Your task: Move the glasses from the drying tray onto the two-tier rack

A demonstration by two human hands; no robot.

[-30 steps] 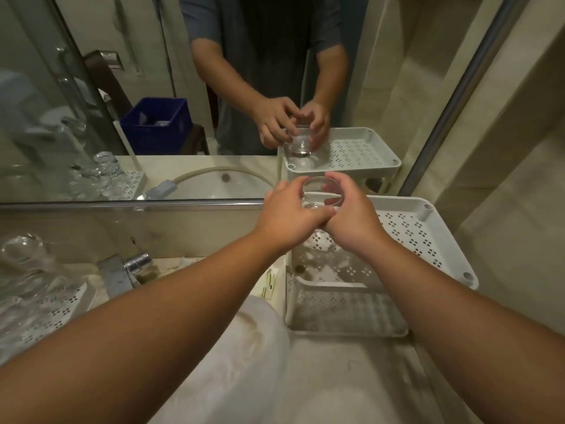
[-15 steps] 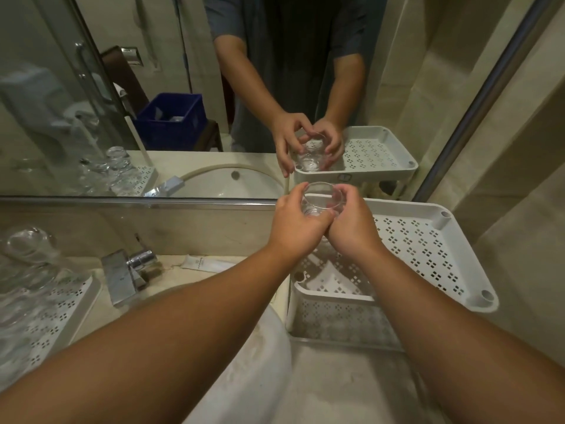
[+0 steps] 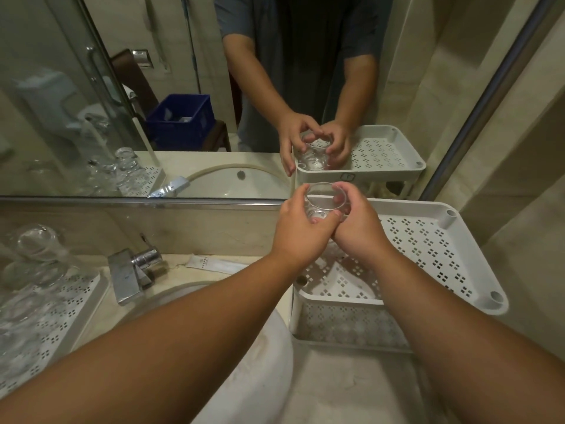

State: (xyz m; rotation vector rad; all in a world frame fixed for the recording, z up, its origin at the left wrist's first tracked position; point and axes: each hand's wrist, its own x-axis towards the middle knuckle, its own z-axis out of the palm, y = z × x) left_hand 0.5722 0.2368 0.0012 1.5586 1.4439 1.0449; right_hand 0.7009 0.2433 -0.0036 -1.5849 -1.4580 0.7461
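A clear glass (image 3: 324, 201) stands upright at the back left corner of the white two-tier rack's top shelf (image 3: 428, 240). My left hand (image 3: 301, 231) wraps its left side and my right hand (image 3: 357, 231) wraps its right side, fingers around the rim. Whether the glass rests on the shelf is hidden by my hands. At the far left the perforated drying tray (image 3: 76, 304) holds several more clear glasses (image 3: 33, 243). The rack's lower shelf (image 3: 345, 325) shows beneath the top one.
A chrome tap (image 3: 131, 270) and the white basin (image 3: 244, 347) lie between tray and rack. A small sachet (image 3: 211, 264) rests on the counter behind the basin. The mirror (image 3: 183, 102) stands directly behind, reflecting my hands. A tiled wall closes off the right.
Both hands have lowered the glass a little toward the back left corner of the top shelf. The view has dipped slightly.
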